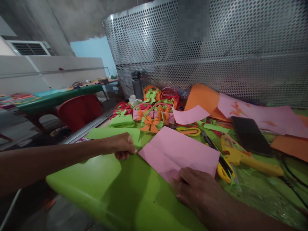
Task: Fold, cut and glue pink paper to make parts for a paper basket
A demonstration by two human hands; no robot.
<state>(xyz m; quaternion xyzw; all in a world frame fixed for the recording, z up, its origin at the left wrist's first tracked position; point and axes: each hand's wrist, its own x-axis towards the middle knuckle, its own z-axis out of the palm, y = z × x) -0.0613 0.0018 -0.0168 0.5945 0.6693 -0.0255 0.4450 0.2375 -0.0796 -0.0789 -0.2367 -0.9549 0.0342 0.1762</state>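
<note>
Room: a perforated metal screen (149, 41) stands beyond the pink sheet; a red chair (80, 112) stands well off to its left.
Green table (79, 183): smooth, slightly glossy, a firm backing beneath the pink sheet.
Pink sheet (190, 144): on the tabletop, between my hands.
Small baskets (144, 114): grouped beyond the sheet, probably to leave my hands room.
Right hand (199, 189): bent fingers bear on the sheet's near edge, seemingly steadying it; whether they pinch it, I can't tell.
Left hand (122, 146): fingers curled together, tips apparently clamped on the sheet's left corner, likely controlling it.
Glue gun (255, 162): right of the sheet, presumably for easy reach.
Scissors (225, 171): just beside its right edge.
</note>
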